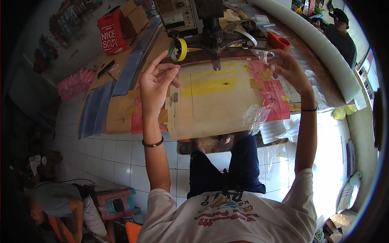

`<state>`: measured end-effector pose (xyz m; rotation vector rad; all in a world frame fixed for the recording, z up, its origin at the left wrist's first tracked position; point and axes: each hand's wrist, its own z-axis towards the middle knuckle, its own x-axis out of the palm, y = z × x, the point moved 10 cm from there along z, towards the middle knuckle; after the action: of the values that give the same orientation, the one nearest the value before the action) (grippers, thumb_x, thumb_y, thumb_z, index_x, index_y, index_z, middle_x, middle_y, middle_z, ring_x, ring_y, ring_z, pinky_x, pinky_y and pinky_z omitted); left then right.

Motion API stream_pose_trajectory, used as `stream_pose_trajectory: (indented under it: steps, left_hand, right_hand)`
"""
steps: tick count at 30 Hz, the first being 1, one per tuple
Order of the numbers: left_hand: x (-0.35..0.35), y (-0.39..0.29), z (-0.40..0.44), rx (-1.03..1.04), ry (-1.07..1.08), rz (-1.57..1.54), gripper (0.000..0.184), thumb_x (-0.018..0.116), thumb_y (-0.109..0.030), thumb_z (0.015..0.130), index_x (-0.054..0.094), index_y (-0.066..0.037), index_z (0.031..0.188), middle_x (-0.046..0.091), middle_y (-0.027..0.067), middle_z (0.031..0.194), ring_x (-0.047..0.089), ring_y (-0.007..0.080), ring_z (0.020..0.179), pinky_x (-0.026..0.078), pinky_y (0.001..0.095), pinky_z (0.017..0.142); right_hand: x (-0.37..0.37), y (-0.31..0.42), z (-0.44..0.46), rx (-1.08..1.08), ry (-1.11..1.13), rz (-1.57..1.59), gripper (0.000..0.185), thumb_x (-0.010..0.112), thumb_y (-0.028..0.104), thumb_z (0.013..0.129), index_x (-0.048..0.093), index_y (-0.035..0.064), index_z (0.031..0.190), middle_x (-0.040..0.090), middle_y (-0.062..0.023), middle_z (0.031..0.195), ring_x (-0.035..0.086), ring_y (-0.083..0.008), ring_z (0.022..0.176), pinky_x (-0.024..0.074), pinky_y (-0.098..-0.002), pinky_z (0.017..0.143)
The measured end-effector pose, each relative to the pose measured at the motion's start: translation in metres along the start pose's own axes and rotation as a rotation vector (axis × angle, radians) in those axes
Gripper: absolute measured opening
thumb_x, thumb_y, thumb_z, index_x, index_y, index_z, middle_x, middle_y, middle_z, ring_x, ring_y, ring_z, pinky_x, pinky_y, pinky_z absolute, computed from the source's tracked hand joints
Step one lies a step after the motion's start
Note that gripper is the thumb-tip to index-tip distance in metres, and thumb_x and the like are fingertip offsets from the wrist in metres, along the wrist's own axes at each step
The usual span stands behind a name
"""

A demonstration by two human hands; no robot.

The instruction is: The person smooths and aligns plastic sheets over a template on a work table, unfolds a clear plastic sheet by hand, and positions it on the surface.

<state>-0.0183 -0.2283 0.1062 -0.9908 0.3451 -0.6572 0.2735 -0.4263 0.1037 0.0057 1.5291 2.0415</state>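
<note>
My left hand is raised over the left part of the work surface, its fingers apart and nothing visible in them. Beside its fingertips stands a roll of yellow tape. At the right, my right hand has its thumb and fingers pinched together at a clear, shiny piece of plastic. Between the hands lies a tan board with yellow strips and a clear sheet over it. Red and yellow tape covers the board's right side. Behind it is a black machine head.
A red tape dispenser stands at the back right, near a long white foam roll. Blue strips and a red bag are on the left. Other people appear at the upper right and lower left.
</note>
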Motion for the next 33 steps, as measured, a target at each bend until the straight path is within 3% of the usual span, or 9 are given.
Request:
stream_pose_trajectory:
  steps: [2,9,18,21,24,25,28,31,33]
  left_hand:
    - [-0.005,0.004,-0.001,0.001,-0.013,-0.004,0.055,0.068,-0.006,0.089,0.045,0.004,0.138,0.067,0.01,0.099,0.065,0.0111,0.068,0.056,0.0251,0.062]
    - [-0.021,0.03,-0.005,-0.047,-0.03,-0.022,0.05,0.067,-0.004,0.089,0.048,0.003,0.136,0.066,0.0094,0.094,0.067,0.0137,0.068,0.058,0.0265,0.06]
    - [-0.015,0.075,0.003,-0.255,0.276,0.009,0.013,0.056,-0.003,0.094,0.063,0.0,0.105,0.066,0.0093,0.092,0.064,0.0126,0.06,0.054,0.0253,0.054]
    - [-0.005,0.1,0.0,-0.283,0.383,0.038,0.011,0.055,-0.004,0.094,0.064,0.0,0.097,0.066,0.0078,0.09,0.065,0.0119,0.065,0.053,0.0261,0.057]
    - [0.009,0.107,-0.002,0.015,0.487,0.524,0.012,0.054,-0.002,0.091,0.066,-0.001,0.091,0.066,0.0082,0.088,0.063,0.0131,0.065,0.05,0.0278,0.058]
    - [0.013,0.11,-0.004,0.016,0.554,0.759,0.013,0.054,-0.001,0.086,0.067,-0.004,0.085,0.065,0.0098,0.092,0.062,0.0212,0.073,0.05,0.0333,0.068]
    - [0.033,0.083,-0.016,0.485,0.556,1.145,0.014,0.053,-0.002,0.084,0.066,-0.003,0.09,0.063,0.0111,0.1,0.058,0.0289,0.082,0.049,0.0379,0.077]
    - [0.051,0.074,-0.009,0.149,0.567,1.12,0.021,0.051,-0.002,0.085,0.059,0.0,0.105,0.059,0.0137,0.111,0.053,0.0346,0.107,0.039,0.0455,0.103]
    - [0.071,0.078,-0.014,0.125,0.6,0.99,0.029,0.053,-0.007,0.089,0.055,0.0,0.116,0.057,0.0151,0.12,0.049,0.0341,0.118,0.035,0.0446,0.108]
  right_hand:
    - [0.019,-0.012,-0.006,0.099,0.186,-0.032,0.035,0.07,0.008,0.089,0.054,-0.0005,0.119,0.066,-0.0012,0.084,0.06,-0.0047,0.075,0.0467,-0.0211,0.064]
    - [0.008,-0.019,-0.006,0.126,-0.056,-0.059,0.037,0.068,0.002,0.087,0.057,-0.004,0.121,0.071,-0.0037,0.088,0.065,-0.0065,0.083,0.0513,-0.0213,0.075]
    - [0.011,-0.039,-0.006,-0.009,0.032,-0.015,0.017,0.063,-0.001,0.089,0.071,0.002,0.104,0.071,-0.0037,0.097,0.065,-0.0095,0.088,0.0525,-0.0259,0.082]
    - [0.017,-0.042,-0.01,-0.044,0.06,-0.308,0.017,0.06,-0.005,0.088,0.072,0.0009,0.099,0.072,-0.0056,0.099,0.066,-0.013,0.091,0.0527,-0.0275,0.084]
    - [0.025,-0.062,-0.016,-0.11,0.105,-0.427,0.018,0.061,-0.006,0.086,0.071,-0.0004,0.099,0.071,-0.0093,0.097,0.067,-0.0168,0.087,0.0531,-0.0283,0.08]
    - [0.026,-0.068,-0.017,-0.141,0.128,-0.46,0.018,0.062,-0.004,0.084,0.071,0.0003,0.099,0.071,-0.0099,0.099,0.067,-0.02,0.09,0.0527,-0.0305,0.083]
    - [0.034,-0.079,-0.021,-0.226,0.179,-0.535,0.019,0.065,0.004,0.08,0.072,0.0018,0.098,0.07,-0.0111,0.104,0.065,-0.0274,0.098,0.0507,-0.0369,0.092]
    - [0.041,-0.069,-0.023,-0.308,0.213,-0.608,0.024,0.068,0.017,0.08,0.072,0.0023,0.098,0.07,-0.0114,0.108,0.062,-0.0292,0.105,0.0462,-0.041,0.098]
    - [0.05,-0.056,-0.018,-0.369,0.245,-0.723,0.028,0.068,0.024,0.081,0.072,0.003,0.099,0.069,-0.0118,0.109,0.06,-0.029,0.11,0.0426,-0.0415,0.102]
